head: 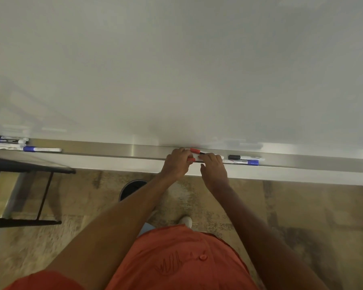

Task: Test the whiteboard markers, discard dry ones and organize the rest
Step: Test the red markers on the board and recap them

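Observation:
Two red-capped markers (195, 151) lie on the whiteboard's metal tray (117, 150) between my hands. My left hand (176, 163) curls its fingers round the capped ends. My right hand (213, 164) lies over the markers' white barrels, its fingers bent on them. To the right on the tray lie a black-capped marker (242, 157) and a blue-capped marker (246, 162). At the tray's far left sits a group of several blue and black markers (15, 143). The whiteboard (176, 70) above is blank.
A dark round bin (130, 189) stands on the floor below the tray, left of my left forearm. A black metal frame (29, 170) juts in from the left. My orange shirt and one white shoe (186, 220) show below.

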The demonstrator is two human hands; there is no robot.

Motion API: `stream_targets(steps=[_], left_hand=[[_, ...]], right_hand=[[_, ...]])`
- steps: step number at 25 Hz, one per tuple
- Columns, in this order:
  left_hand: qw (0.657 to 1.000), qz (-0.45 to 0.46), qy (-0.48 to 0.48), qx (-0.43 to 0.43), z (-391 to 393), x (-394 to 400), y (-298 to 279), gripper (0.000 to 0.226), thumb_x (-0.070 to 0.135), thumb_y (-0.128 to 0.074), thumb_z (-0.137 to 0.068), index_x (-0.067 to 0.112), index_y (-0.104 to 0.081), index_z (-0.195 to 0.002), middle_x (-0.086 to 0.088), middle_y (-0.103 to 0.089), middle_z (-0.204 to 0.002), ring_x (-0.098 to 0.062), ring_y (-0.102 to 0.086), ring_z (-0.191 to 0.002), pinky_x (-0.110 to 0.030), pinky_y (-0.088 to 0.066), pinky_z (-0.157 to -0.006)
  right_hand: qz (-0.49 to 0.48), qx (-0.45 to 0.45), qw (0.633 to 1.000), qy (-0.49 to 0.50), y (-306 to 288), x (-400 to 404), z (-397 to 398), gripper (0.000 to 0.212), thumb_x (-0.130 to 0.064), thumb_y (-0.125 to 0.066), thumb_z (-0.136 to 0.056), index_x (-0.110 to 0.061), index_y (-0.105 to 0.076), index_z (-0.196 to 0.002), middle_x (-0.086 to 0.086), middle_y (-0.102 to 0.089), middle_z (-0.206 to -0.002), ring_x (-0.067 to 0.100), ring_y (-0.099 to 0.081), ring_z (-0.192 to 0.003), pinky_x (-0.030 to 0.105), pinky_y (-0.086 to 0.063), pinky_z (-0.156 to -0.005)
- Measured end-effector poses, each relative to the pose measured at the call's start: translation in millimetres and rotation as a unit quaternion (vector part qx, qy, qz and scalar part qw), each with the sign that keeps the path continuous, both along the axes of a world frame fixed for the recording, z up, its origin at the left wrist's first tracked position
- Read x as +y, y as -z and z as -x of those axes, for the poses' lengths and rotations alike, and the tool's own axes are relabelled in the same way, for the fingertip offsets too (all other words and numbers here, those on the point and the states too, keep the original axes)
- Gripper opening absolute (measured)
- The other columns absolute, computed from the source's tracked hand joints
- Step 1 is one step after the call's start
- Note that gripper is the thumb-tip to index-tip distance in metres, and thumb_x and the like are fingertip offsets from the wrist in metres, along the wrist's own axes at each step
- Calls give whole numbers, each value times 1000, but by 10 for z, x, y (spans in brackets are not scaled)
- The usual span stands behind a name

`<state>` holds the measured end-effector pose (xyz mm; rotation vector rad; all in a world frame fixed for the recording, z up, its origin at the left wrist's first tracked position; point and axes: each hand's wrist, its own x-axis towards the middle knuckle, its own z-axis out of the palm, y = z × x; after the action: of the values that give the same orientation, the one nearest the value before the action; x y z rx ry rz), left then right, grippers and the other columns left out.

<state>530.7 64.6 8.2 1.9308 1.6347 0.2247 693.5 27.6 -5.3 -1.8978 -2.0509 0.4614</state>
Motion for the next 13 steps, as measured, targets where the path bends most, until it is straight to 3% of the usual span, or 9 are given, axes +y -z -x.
stream_targets(steps=[4, 7, 10, 13], left_hand=[[977, 83, -109, -163, 265, -112, -315, 15, 27, -67, -95, 16, -74, -103, 4, -67, -99, -15, -62, -95, -27, -43, -79], [943, 112, -185, -252, 469, -245, -582, 16, 30, -68, -95, 18, -73, -104, 3, -71, -100, -15, -65, -95, -29, -50, -83], [901, 126, -244, -335, 593, -357, -918, 15, 29, -67, -97, 18, -72, -105, -2, -73, -98, -19, -69, -97, -35, -55, -89], [877, 107, -249, -396, 731, -422, -1292, 14, 29, -66, -98, 17, -71, -103, -9, -72, -88, -19, -70, -87, -36, -58, -86]], right_hand=[[-70, 39, 997, -6, -190, -83, 159, 22, -10, -74, -87, -16, -74, -108, 1, -74, -107, 28, -63, -99, 40, -49, -87], [-64, 91, 993, -28, -402, -155, 403, 16, -28, -65, -97, -22, -72, -110, -7, -73, -106, 19, -64, -102, 37, -48, -87], [27, 219, 975, -7, -737, -245, 759, 22, -40, -54, -104, -25, -65, -115, -12, -70, -101, 9, -64, -94, 33, -52, -82], [64, 375, 925, 0, -1161, -324, 1076, 16, -27, -47, -109, -17, -57, -117, -12, -68, -94, 2, -66, -81, 20, -52, -71]])
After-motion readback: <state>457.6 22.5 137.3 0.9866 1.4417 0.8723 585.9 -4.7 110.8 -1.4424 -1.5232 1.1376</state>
